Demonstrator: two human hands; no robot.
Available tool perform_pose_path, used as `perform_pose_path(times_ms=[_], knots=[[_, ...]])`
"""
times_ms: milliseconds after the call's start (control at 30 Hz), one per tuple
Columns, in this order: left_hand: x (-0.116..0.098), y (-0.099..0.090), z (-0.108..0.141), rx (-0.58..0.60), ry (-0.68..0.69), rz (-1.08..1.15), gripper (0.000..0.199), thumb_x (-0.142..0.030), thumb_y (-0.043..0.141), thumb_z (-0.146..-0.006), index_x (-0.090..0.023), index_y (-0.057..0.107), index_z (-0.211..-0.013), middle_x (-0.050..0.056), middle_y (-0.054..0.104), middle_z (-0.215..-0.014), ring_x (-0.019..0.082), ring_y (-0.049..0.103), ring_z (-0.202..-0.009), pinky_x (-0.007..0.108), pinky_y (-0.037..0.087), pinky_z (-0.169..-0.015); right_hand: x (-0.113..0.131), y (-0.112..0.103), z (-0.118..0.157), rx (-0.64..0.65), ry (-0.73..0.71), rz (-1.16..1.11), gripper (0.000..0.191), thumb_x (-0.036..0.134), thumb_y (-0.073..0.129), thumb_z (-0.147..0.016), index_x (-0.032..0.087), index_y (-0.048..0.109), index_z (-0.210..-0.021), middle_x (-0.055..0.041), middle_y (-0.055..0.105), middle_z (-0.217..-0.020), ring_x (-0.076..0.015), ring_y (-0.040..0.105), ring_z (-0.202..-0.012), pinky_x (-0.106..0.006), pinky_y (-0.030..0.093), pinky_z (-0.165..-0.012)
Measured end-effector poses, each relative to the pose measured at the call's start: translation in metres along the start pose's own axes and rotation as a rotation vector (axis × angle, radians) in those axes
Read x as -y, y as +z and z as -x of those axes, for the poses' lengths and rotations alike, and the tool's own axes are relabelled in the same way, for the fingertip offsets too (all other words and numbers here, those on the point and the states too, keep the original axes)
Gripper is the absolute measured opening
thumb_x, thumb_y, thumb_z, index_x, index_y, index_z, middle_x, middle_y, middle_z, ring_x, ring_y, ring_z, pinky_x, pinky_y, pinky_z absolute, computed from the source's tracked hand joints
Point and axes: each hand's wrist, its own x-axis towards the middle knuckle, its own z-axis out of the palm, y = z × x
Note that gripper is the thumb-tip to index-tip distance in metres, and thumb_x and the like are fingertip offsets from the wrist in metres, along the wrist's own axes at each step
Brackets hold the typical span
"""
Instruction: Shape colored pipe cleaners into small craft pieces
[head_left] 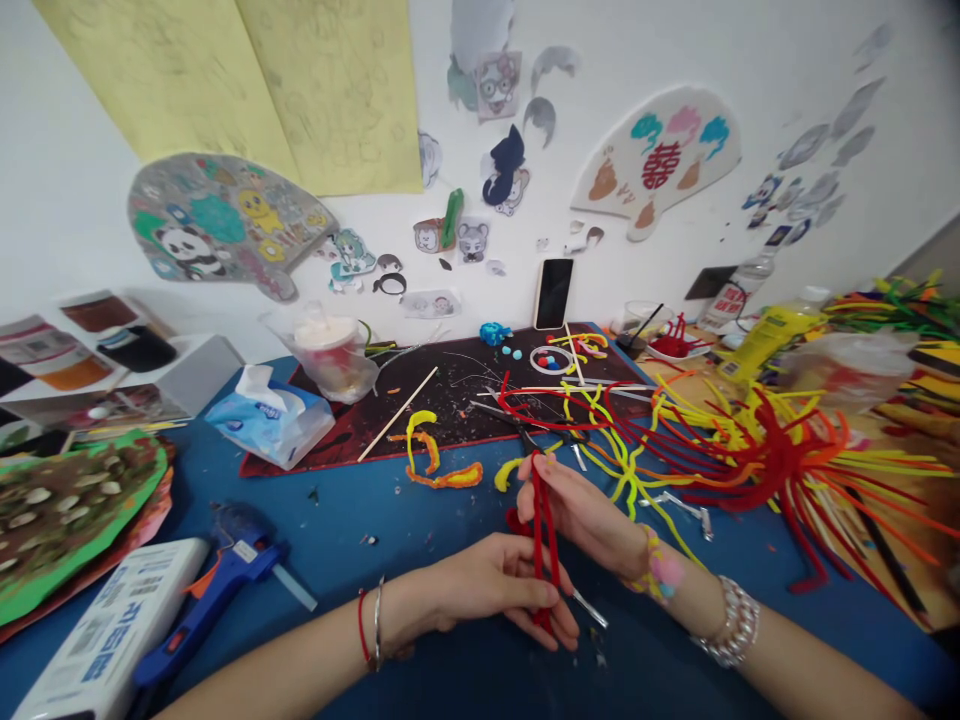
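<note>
Two red pipe cleaner (544, 530) strands run upright between my hands, just above the blue tabletop. My right hand (577, 505) pinches their upper end between thumb and fingers. Lower down, my left hand (510, 585) is closed on the lower part, thumb over the strands. Behind my fingers a small red curl shows partly. Beyond my right hand lie scissors (510, 415), and a small silver piece (589, 608) is beside my left fingertips. A bent yellow and orange pipe cleaner shape (439, 460) rests on the table ahead.
Red, yellow and orange pipe cleaners (787, 450) spread across the right side. At left are a blue glue gun (225, 580), a white box (112, 630) and a tissue pack (268, 415). A lidded cup (330, 350) and a phone (553, 294) stand near the wall, bottles (776, 330) at right.
</note>
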Motion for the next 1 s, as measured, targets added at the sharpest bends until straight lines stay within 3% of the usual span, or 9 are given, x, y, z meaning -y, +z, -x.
perform_pose_path(times_ms=[133, 367, 533, 667, 800, 900, 1000], knots=[[-0.0023, 0.0006, 0.0012, -0.023, 0.016, -0.057, 0.026, -0.028, 0.061, -0.074, -0.012, 0.058, -0.093, 0.006, 0.066, -0.079, 0.014, 0.063, -0.072, 0.029, 0.044, -0.075, -0.0015, -0.0024, -0.0013, -0.007, -0.007, -0.01, 0.025, 0.041, 0.038, -0.088, 0.019, 0.048, -0.089, -0.0008, 0.06, -0.061, -0.0109, 0.056, -0.057, -0.026, 0.044, -0.066], [-0.0043, -0.0008, 0.001, -0.037, -0.074, -0.121, 0.027, -0.031, 0.062, -0.072, -0.013, 0.057, -0.091, 0.002, 0.065, -0.071, 0.008, 0.056, -0.043, 0.021, 0.041, -0.05, -0.0024, -0.0038, -0.0019, -0.011, 0.009, -0.021, 0.026, 0.043, 0.039, -0.087, 0.019, 0.049, -0.089, -0.0002, 0.059, -0.058, -0.0113, 0.055, -0.056, -0.025, 0.043, -0.064], [-0.0048, 0.0047, 0.0001, -0.035, -0.039, -0.151, 0.024, -0.034, 0.049, -0.081, -0.011, 0.057, -0.081, 0.0, 0.059, -0.056, 0.009, 0.057, -0.055, 0.022, 0.042, -0.061, -0.0016, -0.0022, -0.0022, -0.007, 0.013, -0.042, 0.023, 0.041, 0.04, -0.087, 0.019, 0.049, -0.089, 0.0, 0.06, -0.059, -0.0114, 0.056, -0.057, -0.025, 0.044, -0.063], [-0.0023, 0.0062, -0.0005, 0.012, -0.015, -0.036, 0.021, -0.033, 0.047, -0.082, -0.012, 0.052, -0.082, 0.003, 0.061, -0.062, 0.013, 0.06, -0.064, 0.032, 0.042, -0.074, 0.0, -0.0015, -0.0015, 0.006, 0.015, -0.037, 0.023, 0.04, 0.039, -0.088, 0.019, 0.048, -0.089, -0.0009, 0.061, -0.061, -0.0112, 0.057, -0.058, -0.025, 0.044, -0.063], [-0.0007, 0.0055, -0.0002, 0.036, 0.016, 0.037, 0.018, -0.03, 0.05, -0.08, -0.014, 0.045, -0.089, 0.006, 0.063, -0.071, 0.016, 0.061, -0.066, 0.038, 0.042, -0.074, 0.0003, -0.0023, -0.0006, 0.024, 0.023, -0.026, 0.025, 0.042, 0.04, -0.087, 0.019, 0.048, -0.09, -0.0014, 0.061, -0.062, -0.0119, 0.057, -0.058, -0.023, 0.045, -0.056], [-0.0007, 0.0052, -0.0003, 0.018, 0.042, 0.028, 0.016, -0.023, 0.05, -0.078, -0.015, 0.044, -0.091, 0.007, 0.061, -0.079, 0.014, 0.06, -0.065, 0.034, 0.041, -0.071, -0.0002, -0.0022, 0.0002, 0.043, 0.052, -0.012, 0.026, 0.043, 0.039, -0.087, 0.019, 0.048, -0.091, -0.0018, 0.061, -0.064, -0.012, 0.057, -0.056, -0.023, 0.045, -0.054], [0.0002, 0.004, -0.0015, -0.028, 0.04, -0.016, 0.018, -0.013, 0.049, -0.072, -0.015, 0.044, -0.089, 0.002, 0.056, -0.073, 0.008, 0.052, -0.055, 0.025, 0.038, -0.061, -0.0005, -0.0011, 0.0007, 0.05, 0.059, 0.002, 0.026, 0.041, 0.037, -0.088, 0.019, 0.049, -0.091, -0.0024, 0.062, -0.065, -0.0115, 0.057, -0.057, -0.024, 0.045, -0.059]])
